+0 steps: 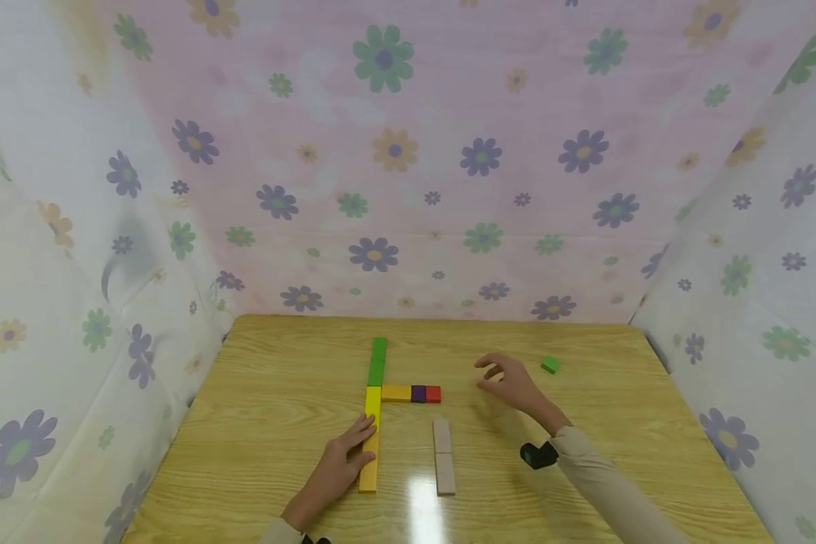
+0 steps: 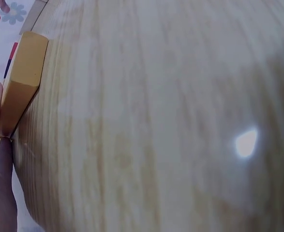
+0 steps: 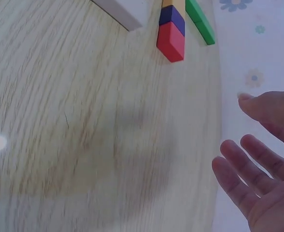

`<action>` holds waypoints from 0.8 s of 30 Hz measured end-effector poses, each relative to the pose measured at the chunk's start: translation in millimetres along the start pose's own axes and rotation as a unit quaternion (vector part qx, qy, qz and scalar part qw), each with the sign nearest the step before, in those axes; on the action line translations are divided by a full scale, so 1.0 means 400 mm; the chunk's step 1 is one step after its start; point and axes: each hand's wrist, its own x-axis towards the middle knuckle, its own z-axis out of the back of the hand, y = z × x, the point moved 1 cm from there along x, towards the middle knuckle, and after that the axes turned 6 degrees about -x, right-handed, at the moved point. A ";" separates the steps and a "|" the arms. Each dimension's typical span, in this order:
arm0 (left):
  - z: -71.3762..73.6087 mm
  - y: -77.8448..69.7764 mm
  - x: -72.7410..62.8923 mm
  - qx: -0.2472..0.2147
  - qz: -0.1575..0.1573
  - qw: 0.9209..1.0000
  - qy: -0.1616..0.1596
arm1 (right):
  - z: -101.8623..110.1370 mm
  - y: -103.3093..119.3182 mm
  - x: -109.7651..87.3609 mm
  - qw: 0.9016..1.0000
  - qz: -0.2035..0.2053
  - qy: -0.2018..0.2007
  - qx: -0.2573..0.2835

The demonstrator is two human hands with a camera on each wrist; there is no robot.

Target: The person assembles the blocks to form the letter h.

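Observation:
My left hand (image 1: 343, 457) rests on the yellow lower part of a straight line of blocks, its fingers extended across a bright yellow block (image 1: 373, 400). The thumb touches an orange-yellow block (image 1: 369, 480), whose near end shows large in the left wrist view. Two green blocks (image 1: 377, 366) continue the line at its far end. From its middle, an orange block (image 1: 397, 394), a dark purple block (image 1: 418, 394) and a red block (image 1: 433, 394) run rightward. Above the table, right of the red block, hovers my right hand (image 1: 517, 385), its fingers loosely bent and holding nothing.
Two pale wooden blocks (image 1: 443, 457) lie end to end right of the long line. A single small green block (image 1: 550, 365) sits beyond the right wrist. Flower-printed cloth (image 1: 435, 151) surrounds the back and sides of the wood-grain table (image 1: 258, 423).

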 end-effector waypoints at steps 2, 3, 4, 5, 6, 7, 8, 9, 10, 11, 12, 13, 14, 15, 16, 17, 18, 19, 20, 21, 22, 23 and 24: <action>0.001 0.003 0.001 -0.003 0.002 1.000 0.003 | 0.014 -0.006 -0.005 1.000 -0.003 -0.004 -0.011; 0.002 0.003 0.001 -0.004 0.002 1.000 0.003 | 0.021 -0.009 -0.008 1.000 -0.005 -0.007 -0.013; 0.002 0.002 0.001 -0.003 0.000 1.000 0.001 | 0.028 -0.014 -0.010 1.000 -0.007 -0.009 -0.015; 0.002 0.002 0.001 -0.003 -0.005 1.000 -0.001 | 0.034 -0.018 -0.013 1.000 -0.005 -0.011 -0.016; 0.002 0.001 0.001 -0.003 -0.010 1.000 -0.004 | 0.040 -0.023 -0.015 1.000 -0.005 -0.014 -0.014; 0.002 0.000 0.001 -0.004 -0.013 1.000 -0.006 | 0.046 -0.028 -0.018 1.000 -0.007 -0.016 -0.013; 0.001 -0.001 0.000 -0.006 -0.015 1.000 -0.007 | 0.052 -0.032 -0.021 1.000 -0.008 -0.018 -0.011; 0.001 -0.003 0.000 -0.007 -0.017 1.000 -0.008 | 0.057 -0.036 -0.023 1.000 -0.009 -0.018 -0.009; 0.001 -0.003 0.000 -0.008 -0.021 1.000 -0.009 | 0.062 -0.039 -0.025 1.000 -0.011 -0.019 -0.006; 0.001 -0.003 0.000 -0.009 -0.022 1.000 -0.009 | 0.067 -0.042 -0.027 1.000 -0.010 -0.019 -0.006; 0.000 -0.002 0.000 -0.009 -0.024 1.000 -0.009 | 0.072 -0.044 -0.030 1.000 -0.015 -0.022 -0.004; 0.000 -0.002 0.001 -0.009 -0.021 1.000 -0.009 | 0.077 -0.046 -0.032 1.000 -0.014 -0.023 -0.009; 0.000 0.000 0.001 -0.008 -0.023 1.000 -0.009 | 0.082 -0.047 -0.034 0.999 -0.017 -0.024 -0.011; -0.001 0.002 0.001 -0.005 -0.024 1.000 -0.010 | 0.087 -0.048 -0.036 0.999 -0.021 -0.026 -0.014; -0.001 0.003 0.001 -0.003 -0.024 1.000 -0.010 | 0.092 -0.049 -0.038 0.999 -0.025 -0.029 -0.017; -0.001 0.005 0.001 0.000 -0.024 1.000 -0.010 | 0.097 -0.051 -0.040 0.999 -0.028 -0.032 -0.023; -0.002 0.007 0.001 0.003 -0.028 1.000 -0.010 | 0.102 -0.053 -0.042 0.999 -0.033 -0.034 -0.026; -0.002 0.008 0.002 0.004 -0.027 1.000 -0.010 | 0.107 -0.056 -0.044 0.998 -0.036 -0.035 -0.030; -0.002 0.010 0.002 0.004 -0.028 1.000 -0.009 | 0.112 -0.060 -0.046 0.998 -0.041 -0.037 -0.033; -0.002 0.011 0.002 0.006 -0.026 1.000 -0.008 | 0.116 -0.064 -0.047 0.998 -0.040 -0.039 -0.038; -0.001 0.012 0.002 0.005 -0.023 1.000 -0.007 | 0.120 -0.068 -0.050 0.997 -0.041 -0.041 -0.042; -0.001 0.013 0.003 0.005 -0.024 1.000 -0.007 | 0.124 -0.073 -0.052 0.997 -0.041 -0.043 -0.044; -0.001 0.013 0.003 0.006 -0.021 1.000 -0.006 | 0.128 -0.077 -0.054 0.997 -0.042 -0.045 -0.048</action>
